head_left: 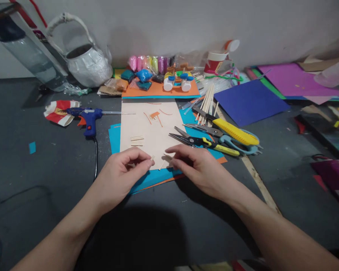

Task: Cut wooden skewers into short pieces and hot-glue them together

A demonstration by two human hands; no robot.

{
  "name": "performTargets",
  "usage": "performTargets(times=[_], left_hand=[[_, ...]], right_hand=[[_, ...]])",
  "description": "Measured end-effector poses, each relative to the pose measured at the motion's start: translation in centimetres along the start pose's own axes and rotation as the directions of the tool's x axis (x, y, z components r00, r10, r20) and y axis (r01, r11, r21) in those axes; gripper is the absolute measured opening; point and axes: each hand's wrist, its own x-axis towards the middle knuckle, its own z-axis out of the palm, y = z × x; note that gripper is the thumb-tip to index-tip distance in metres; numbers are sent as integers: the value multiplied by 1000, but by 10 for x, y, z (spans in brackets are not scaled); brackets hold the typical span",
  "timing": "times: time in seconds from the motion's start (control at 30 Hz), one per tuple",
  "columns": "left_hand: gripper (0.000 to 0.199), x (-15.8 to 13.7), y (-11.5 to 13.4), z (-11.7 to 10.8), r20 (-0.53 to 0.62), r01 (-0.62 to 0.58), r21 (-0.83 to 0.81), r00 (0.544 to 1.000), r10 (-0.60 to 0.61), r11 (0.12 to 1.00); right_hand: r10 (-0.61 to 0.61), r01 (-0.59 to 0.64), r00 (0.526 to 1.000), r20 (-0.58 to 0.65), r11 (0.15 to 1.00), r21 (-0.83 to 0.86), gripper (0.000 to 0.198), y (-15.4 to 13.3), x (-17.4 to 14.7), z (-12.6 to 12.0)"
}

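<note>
My left hand [131,163] is closed in a pinch, with the pale end of a short wooden stick [152,158] showing at its fingertips. Opposite it, my right hand [196,163] pinches another thin wooden stick [167,155] between thumb and forefinger. Both hands hover over the near part of a cream paper sheet [151,124]. A further thin stick piece [161,165] shows on the paper below the right fingertips. Several short cut sticks [137,141] lie in a small row beyond my left hand. Orange paper scraps [154,114] are farther up the sheet.
Left of the paper lies a blue glue gun [90,118] with its cord. To the right are black scissors [192,140], a yellow cutter [234,131] and a bundle of sticks [206,103]. Behind stand clay packets [144,75], a silver basket [87,66] and a paper cup [215,62].
</note>
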Motion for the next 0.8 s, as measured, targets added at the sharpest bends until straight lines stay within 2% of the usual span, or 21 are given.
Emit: performTargets(times=[0.13,0.27,0.4,0.53,0.67,0.8], left_hand=[[16,-2,2,2,56,38,-111,998,-32,993],[23,-6,-1,10,168,109,-282,984,-63,953],[26,-9,-3,14,202,128,-357,978,-58,925],[24,-13,3,13,172,71,-321,985,-15,945],[20,-17,11,11,119,-79,-214,987,106,974],[17,-19,14,9,65,-140,-178,986,154,974]], right_hand=[[-104,102,988,-111,995,-21,16,-5,-3,-2],[-295,289,950,-105,955,-71,19,-19,-8,3],[-389,368,909,-148,918,-150,17,-26,-12,8],[-435,403,888,-146,892,-205,17,-32,-13,5],[-477,433,869,-128,860,-270,13,-38,-13,1],[-508,418,851,-133,809,-412,14,-45,-13,2]])
